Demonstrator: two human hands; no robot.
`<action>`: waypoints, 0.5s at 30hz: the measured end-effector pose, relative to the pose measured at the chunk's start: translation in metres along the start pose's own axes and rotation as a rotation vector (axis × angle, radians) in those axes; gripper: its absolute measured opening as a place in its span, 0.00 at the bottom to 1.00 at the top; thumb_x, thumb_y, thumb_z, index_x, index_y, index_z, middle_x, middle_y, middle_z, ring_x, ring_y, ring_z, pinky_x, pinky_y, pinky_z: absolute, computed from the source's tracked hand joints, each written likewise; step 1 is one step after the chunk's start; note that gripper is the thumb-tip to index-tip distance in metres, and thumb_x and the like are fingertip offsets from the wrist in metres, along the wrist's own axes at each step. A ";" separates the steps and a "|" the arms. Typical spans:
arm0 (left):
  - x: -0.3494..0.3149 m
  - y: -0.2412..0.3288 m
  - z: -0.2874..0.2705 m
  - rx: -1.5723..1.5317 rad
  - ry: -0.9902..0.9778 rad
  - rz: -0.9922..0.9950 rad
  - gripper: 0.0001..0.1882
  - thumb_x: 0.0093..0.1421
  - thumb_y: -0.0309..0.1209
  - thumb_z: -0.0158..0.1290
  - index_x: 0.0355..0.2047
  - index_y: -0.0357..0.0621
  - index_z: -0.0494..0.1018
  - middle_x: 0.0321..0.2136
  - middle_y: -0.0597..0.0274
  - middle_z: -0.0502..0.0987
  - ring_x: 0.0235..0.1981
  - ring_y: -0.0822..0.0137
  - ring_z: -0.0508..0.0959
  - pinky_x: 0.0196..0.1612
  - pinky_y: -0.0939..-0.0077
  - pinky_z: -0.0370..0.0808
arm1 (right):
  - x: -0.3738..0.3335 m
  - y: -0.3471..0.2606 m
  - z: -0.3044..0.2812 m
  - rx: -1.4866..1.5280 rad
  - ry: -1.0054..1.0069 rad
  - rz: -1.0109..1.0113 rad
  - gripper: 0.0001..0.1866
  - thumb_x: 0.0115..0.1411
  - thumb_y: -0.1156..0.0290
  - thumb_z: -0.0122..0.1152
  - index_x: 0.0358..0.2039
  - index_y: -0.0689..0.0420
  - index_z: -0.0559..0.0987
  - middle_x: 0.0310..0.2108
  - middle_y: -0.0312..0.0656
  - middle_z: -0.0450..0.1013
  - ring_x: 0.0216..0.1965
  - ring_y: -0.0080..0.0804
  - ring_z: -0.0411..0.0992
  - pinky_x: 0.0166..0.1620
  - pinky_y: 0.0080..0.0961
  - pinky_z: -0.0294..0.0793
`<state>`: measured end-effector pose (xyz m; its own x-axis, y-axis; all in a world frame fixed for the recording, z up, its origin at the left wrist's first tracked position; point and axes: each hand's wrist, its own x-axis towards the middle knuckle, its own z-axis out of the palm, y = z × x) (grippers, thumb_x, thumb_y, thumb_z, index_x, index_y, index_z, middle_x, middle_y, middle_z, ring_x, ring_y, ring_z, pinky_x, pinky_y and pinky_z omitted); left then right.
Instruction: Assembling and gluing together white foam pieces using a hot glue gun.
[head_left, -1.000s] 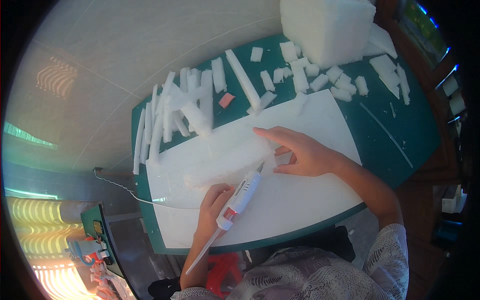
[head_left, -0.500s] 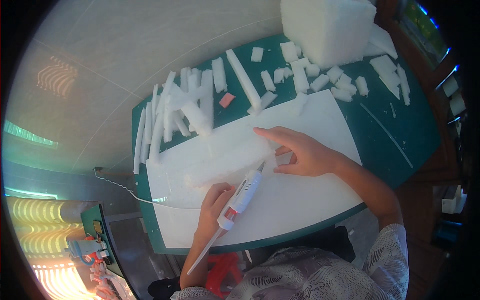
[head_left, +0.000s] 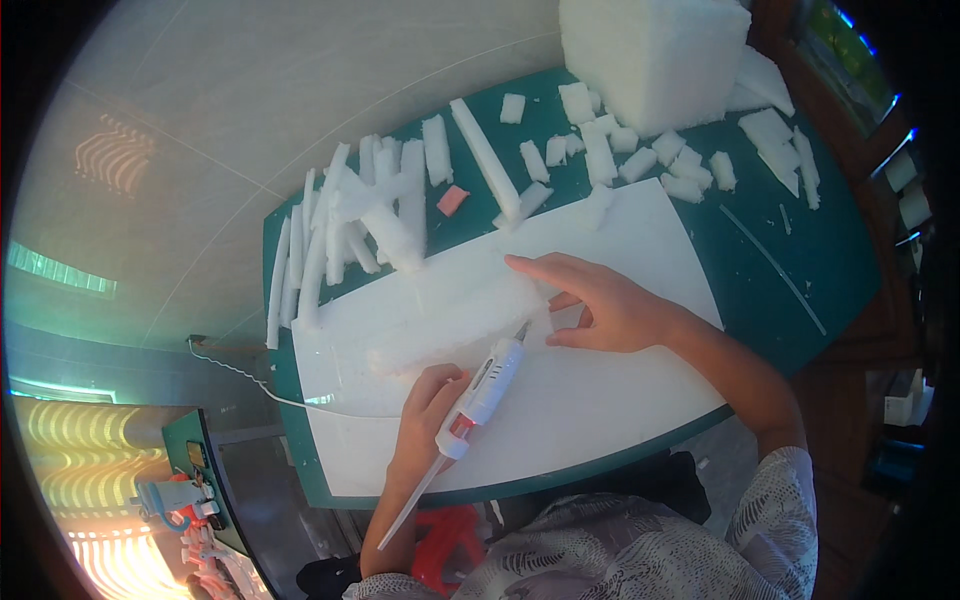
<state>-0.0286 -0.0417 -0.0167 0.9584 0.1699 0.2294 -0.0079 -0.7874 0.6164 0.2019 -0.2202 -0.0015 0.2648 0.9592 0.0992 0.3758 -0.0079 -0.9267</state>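
Observation:
My left hand [head_left: 430, 405] is closed around a white glue gun [head_left: 485, 390], whose nozzle points up and right. A long translucent glue stick [head_left: 410, 500] pokes out of the gun's back end. In front of me a long white foam block [head_left: 455, 325] lies on a white board [head_left: 600, 400], pale against pale, so its edges are faint. My right hand [head_left: 610, 305] holds the block's right end, index finger stretched along the far side and thumb at the near side. The nozzle tip sits beside this end, close to the thumb; whether it touches the foam I cannot tell.
Foam strips [head_left: 360, 210] are heaped at the back left of the green table [head_left: 800, 260]. Near a pink piece [head_left: 453, 200] lie several small foam chunks [head_left: 685, 170]. A large foam block [head_left: 655, 65] stands at the back right. A white cord [head_left: 330, 408] crosses the left edge.

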 end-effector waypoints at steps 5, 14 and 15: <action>-0.001 -0.002 0.000 0.007 -0.002 -0.001 0.17 0.46 0.19 0.61 0.39 0.35 0.75 0.42 0.49 0.72 0.38 0.53 0.77 0.40 0.68 0.76 | 0.001 -0.001 0.000 0.009 -0.006 0.011 0.47 0.53 0.83 0.66 0.70 0.44 0.55 0.58 0.46 0.63 0.54 0.37 0.70 0.50 0.24 0.79; 0.000 -0.002 0.000 0.003 -0.012 0.005 0.18 0.45 0.19 0.62 0.39 0.36 0.74 0.42 0.50 0.72 0.39 0.53 0.77 0.41 0.67 0.76 | 0.000 -0.001 0.000 0.009 -0.007 0.022 0.47 0.52 0.83 0.67 0.70 0.45 0.56 0.58 0.46 0.63 0.54 0.37 0.69 0.52 0.26 0.78; 0.000 -0.002 0.000 -0.001 -0.017 0.004 0.18 0.45 0.19 0.62 0.39 0.36 0.74 0.42 0.50 0.72 0.39 0.53 0.77 0.41 0.67 0.76 | 0.000 0.000 0.000 0.010 -0.002 0.014 0.47 0.52 0.83 0.67 0.70 0.44 0.56 0.58 0.46 0.63 0.54 0.37 0.69 0.52 0.26 0.78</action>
<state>-0.0284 -0.0403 -0.0176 0.9630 0.1570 0.2192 -0.0120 -0.7872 0.6166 0.2014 -0.2200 -0.0014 0.2683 0.9596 0.0852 0.3627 -0.0187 -0.9317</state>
